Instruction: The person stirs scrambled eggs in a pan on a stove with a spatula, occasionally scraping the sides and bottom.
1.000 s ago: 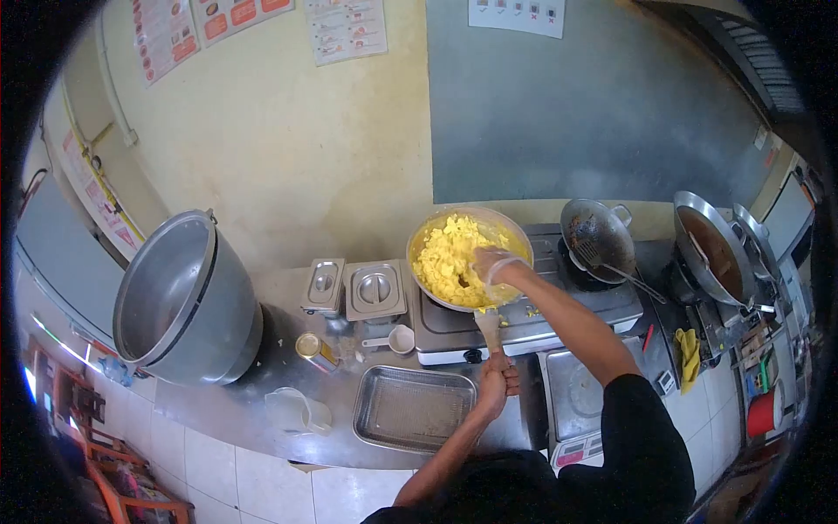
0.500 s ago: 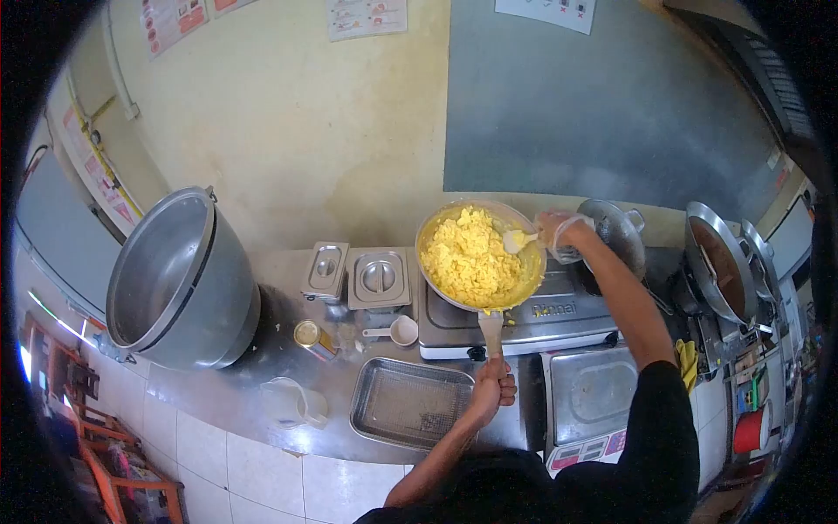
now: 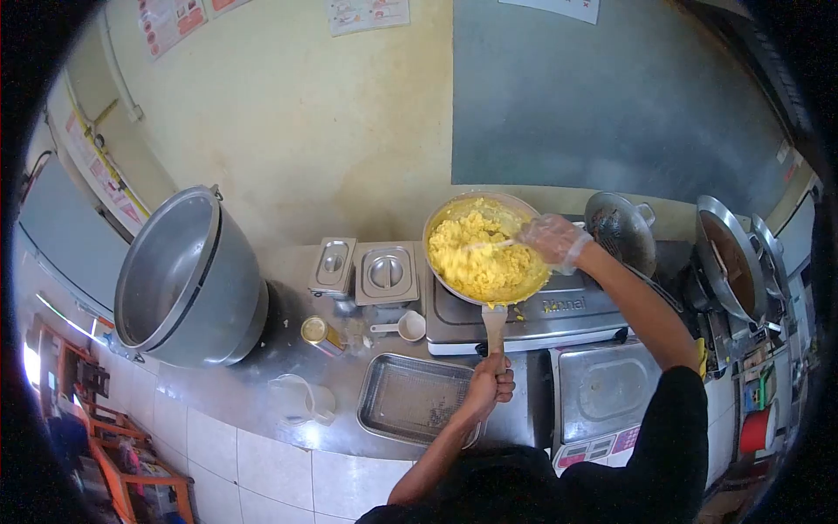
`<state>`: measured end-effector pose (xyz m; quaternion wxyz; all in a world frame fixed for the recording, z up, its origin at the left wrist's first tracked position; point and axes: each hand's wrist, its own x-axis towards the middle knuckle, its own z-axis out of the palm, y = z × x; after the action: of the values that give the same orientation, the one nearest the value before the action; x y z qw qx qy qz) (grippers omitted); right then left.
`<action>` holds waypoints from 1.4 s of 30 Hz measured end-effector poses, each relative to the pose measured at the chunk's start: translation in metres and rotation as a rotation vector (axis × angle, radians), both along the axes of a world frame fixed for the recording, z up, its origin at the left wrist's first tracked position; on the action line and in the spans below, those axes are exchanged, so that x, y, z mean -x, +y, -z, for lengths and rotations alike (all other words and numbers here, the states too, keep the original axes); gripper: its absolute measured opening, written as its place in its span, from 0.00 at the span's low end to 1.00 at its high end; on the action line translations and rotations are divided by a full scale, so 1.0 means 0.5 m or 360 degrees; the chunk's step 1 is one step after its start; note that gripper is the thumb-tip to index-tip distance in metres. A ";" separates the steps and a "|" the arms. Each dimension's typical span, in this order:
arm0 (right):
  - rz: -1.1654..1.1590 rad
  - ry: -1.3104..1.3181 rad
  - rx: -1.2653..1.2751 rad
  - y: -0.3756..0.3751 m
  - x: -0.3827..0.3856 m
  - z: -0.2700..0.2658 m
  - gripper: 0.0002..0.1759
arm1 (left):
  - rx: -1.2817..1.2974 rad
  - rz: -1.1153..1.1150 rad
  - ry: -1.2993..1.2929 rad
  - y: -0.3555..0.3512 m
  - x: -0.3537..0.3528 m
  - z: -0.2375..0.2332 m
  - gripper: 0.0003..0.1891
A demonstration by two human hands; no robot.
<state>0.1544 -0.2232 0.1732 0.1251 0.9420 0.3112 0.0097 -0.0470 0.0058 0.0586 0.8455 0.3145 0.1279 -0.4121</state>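
My left hand [image 3: 491, 384] is closed around the pale handle of a frying pan [image 3: 494, 328], which is on the gas stove [image 3: 567, 306]. Scrambled egg [image 3: 476, 249], yellow and in soft lumps, fills much of the pan. In a clear plastic glove, my right hand [image 3: 555, 241] grips a spatula [image 3: 499, 244] over the pan's right side. The spatula's blade is smeared by motion among the egg. A few yellow bits lie on the stove top below the pan.
Right of the pan are a dark wok [image 3: 624, 231], a large pan of brown food [image 3: 729, 262] and a scale [image 3: 607, 397]. To the left stand a big metal pot [image 3: 196, 288], lidded containers [image 3: 386, 275], a can [image 3: 321, 334], a measuring cup [image 3: 411, 326], a jug [image 3: 301, 400] and a mesh tray [image 3: 410, 397].
My right hand has swept the spatula leftward and down into the egg, which has shifted within the pan. My left hand keeps its hold on the handle. The camera view has shifted slightly.
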 end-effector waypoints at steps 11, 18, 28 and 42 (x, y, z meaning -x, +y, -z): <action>-0.0179 -0.0061 0.0117 0.064 0.187 -0.037 0.07 | 0.0022 -0.0037 -0.0035 -0.009 -0.008 0.009 0.19; 0.0015 -0.0445 -0.0146 0.204 0.091 0.100 0.07 | 0.0032 -0.0149 -0.0065 -0.029 0.008 0.016 0.18; 0.0426 -0.0281 -0.0270 0.082 0.026 0.096 0.09 | 0.0069 -0.0143 -0.0089 -0.017 0.014 0.017 0.19; 0.0517 0.0010 -0.0215 -0.002 0.058 0.077 0.12 | 0.0066 -0.0105 -0.0045 -0.029 0.027 0.005 0.19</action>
<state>0.1254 -0.2245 0.1349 0.0606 0.9862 0.1539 0.0072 -0.0602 -0.0087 0.0559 0.8667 0.2982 0.1177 -0.3821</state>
